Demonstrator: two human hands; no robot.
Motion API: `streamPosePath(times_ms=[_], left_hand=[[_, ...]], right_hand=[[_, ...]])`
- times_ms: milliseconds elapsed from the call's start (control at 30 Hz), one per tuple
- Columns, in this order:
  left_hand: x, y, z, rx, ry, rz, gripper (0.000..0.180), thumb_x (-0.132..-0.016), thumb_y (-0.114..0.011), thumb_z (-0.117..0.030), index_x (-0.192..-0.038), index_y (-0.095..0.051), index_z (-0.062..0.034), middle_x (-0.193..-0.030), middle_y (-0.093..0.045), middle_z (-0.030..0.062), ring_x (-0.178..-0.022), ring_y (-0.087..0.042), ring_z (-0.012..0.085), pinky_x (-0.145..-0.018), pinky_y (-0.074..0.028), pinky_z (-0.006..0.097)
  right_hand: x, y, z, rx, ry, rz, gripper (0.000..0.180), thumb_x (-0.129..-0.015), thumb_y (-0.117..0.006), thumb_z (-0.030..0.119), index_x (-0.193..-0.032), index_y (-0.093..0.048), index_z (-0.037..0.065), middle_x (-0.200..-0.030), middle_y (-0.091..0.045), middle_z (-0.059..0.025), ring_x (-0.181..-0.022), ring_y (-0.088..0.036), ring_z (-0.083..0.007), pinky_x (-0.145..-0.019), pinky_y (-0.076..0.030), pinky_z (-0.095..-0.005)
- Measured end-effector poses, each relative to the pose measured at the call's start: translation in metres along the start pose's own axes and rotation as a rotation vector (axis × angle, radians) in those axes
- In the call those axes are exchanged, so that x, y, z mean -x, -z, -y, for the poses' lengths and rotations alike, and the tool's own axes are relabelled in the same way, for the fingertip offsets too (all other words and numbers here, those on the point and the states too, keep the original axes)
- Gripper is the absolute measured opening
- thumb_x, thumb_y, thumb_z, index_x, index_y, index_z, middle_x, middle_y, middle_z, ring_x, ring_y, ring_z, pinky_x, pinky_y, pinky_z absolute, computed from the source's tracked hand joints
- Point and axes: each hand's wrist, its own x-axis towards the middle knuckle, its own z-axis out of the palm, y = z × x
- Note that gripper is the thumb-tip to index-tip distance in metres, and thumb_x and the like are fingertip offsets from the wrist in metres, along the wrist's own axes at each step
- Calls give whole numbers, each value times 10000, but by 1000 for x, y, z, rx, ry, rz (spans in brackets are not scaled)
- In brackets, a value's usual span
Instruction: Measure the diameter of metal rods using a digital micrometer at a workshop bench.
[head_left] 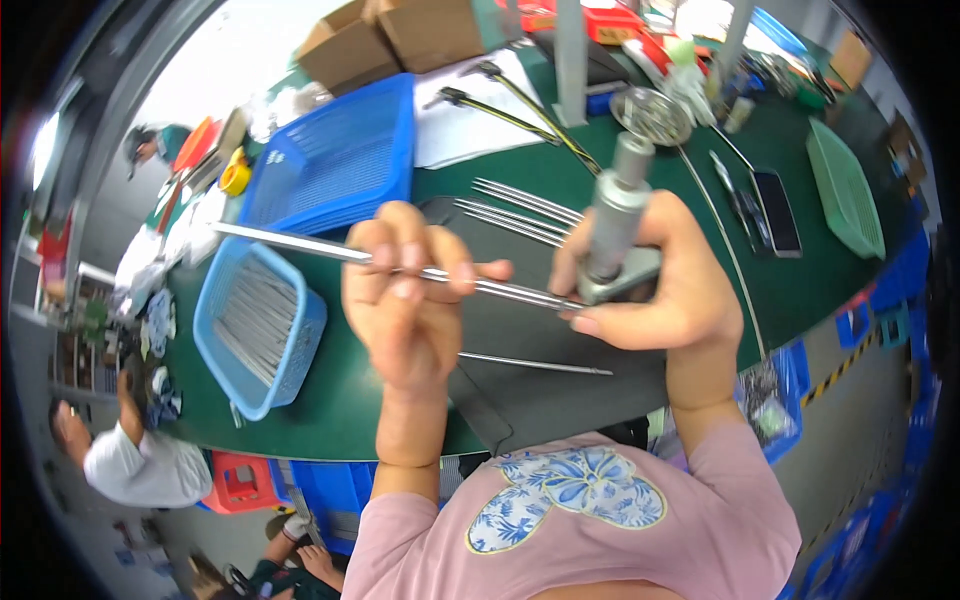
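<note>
In the left grip [402, 325] the rod [300, 241] is of glossy, smooth metal; in the right grip [685, 295] the tool [615, 220] is of duller, grey metal. Below both grips the dark mat [620, 405] looks matt, and left of them the light blue basket [304, 345] is of plastic

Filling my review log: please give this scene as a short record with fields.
Left hand: holds long, thin silver metal rod
Right hand: holds grey cylindrical metal tool by the rod's end
Surface: dark grey flat mat on green tabletop
On mat: a loose slim silver rod
Beyond hands: several more slim rods
Left: light-blue rectangular plastic basket of grey metal rods
</note>
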Motion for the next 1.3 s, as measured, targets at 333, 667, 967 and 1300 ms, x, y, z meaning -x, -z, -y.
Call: streamPosePath(times_ms=[333, 667, 967, 1300], left_hand=[[51, 34, 2, -179, 430, -427, 141, -822, -419, -43, -957, -384, -24, -871, -424, 65, -809, -559, 210, -686, -507, 361], [74, 86, 8, -220, 756, -888, 396, -825, -400, -35, -1148, -244, 135, -1017, -397, 184, -991, -480, 314, -792, -465, 400], [72, 61, -14, -494, 785, -914, 339, -786, -432, -58, -1084, -356, 85, -1090, -386, 196, -1048, -430, 287, -867, -396, 385], [21, 78, 99, -1770, 70, 796, 231, -630, -519, -20, -860, -511, -13, -819, -486, 121, -784, -480, 286, -697, -398, 374]], right_hand=[[10, 19, 10, 20, -125, -292, 262, -597, -611, 75, -826, -554, -39, -650, -567, -91, -516, -506, -83, -444, -383, -169], [8, 10, 17, 87, -116, -296, 303, -595, -613, 168, -814, -572, -37, -631, -566, -84, -483, -453, -59, -426, -337, -156], [16, 24, 17, 195, -151, -415, 350, -615, -566, 226, -858, -555, -25, -671, -565, -88, -555, -485, -70, -429, -320, -151], [3, 32, 0, 148, 31, -306, 310, -631, -603, 226, -827, -581, -13, -640, -581, -56, -503, -472, -40, -415, -336, -154]])
